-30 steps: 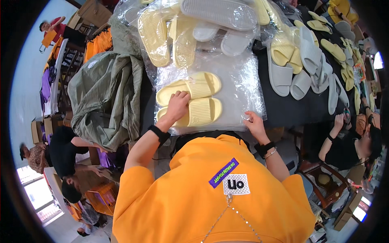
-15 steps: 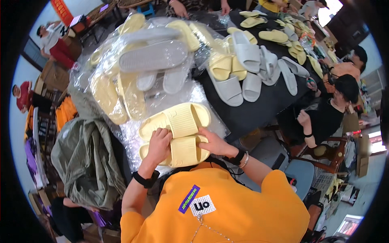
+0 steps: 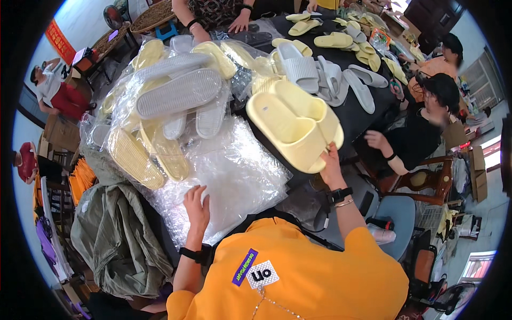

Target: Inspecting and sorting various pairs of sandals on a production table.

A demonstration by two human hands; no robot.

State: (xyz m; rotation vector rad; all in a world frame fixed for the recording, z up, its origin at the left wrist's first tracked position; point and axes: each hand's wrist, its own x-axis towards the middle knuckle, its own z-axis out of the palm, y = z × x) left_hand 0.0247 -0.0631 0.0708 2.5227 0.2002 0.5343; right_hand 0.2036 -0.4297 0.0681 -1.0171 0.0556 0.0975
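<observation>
A pair of pale yellow slippers [image 3: 290, 136] is raised in my right hand [image 3: 332, 164], which grips the pair near one end, off to the right of the bag stack. Their footbeds face up toward me and they are tilted. My left hand [image 3: 197, 209] has its fingers apart and holds nothing. It hovers over the near left edge of a stack of clear plastic bags [image 3: 229, 165]. Left of and beyond that stack lies a heap of bagged slippers, with a grey bagged slipper [image 3: 178, 93] on top and a yellow bagged slipper [image 3: 133, 157] low on its left side.
Several loose grey slippers [image 3: 301, 68] and yellow slippers [image 3: 333, 40] lie on the black tabletop [image 3: 349, 125] to the right. An olive jacket [image 3: 114, 234] is draped at the left. Co-workers are across the table and on the right, near a blue-grey chair [image 3: 397, 224].
The yellow slippers have been lifted off the bag stack and carried right by my right hand. My left hand has let go and opened. The view has shifted slightly.
</observation>
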